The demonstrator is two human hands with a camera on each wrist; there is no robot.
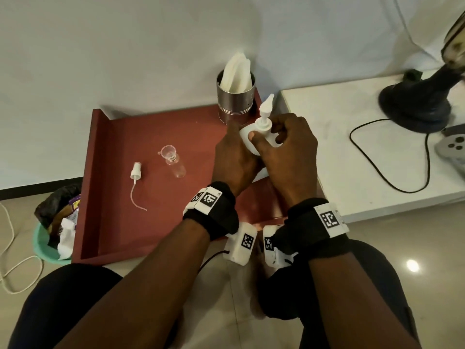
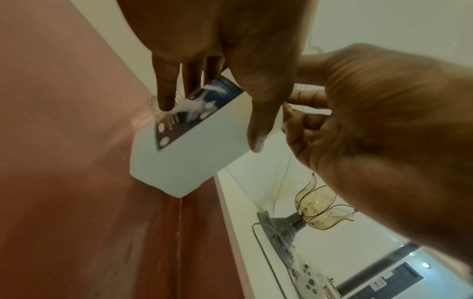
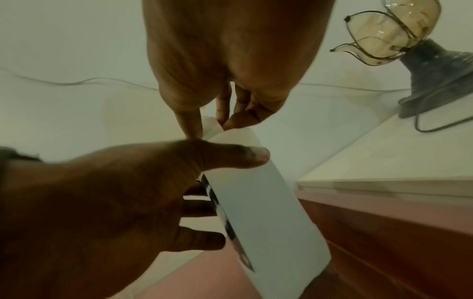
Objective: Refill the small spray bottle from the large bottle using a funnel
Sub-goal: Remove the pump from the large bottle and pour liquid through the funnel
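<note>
The large white pump bottle point(image 1: 244, 136) stands tilted at the right end of the red tray point(image 1: 151, 222). My left hand point(image 1: 234, 157) grips its body, thumb across the side, as the right wrist view shows on the bottle point(image 3: 261, 212). My right hand point(image 1: 289, 147) pinches the white pump collar point(image 1: 263, 124) at the neck. The small clear bottle point(image 1: 179, 167) stands in the middle of the tray with a clear funnel point(image 1: 168, 151) in its mouth. Its white spray cap point(image 1: 136, 173), with a long dip tube, lies to the left.
A steel canister holding tissues point(image 1: 236, 99) stands at the tray's back right, close behind the hands. A white ledge point(image 1: 352, 152) to the right carries a fan base point(image 1: 415, 107), a black cord point(image 1: 377, 177) and a remote point(image 1: 453, 144). A waste bin point(image 1: 55, 230) sits left of the tray.
</note>
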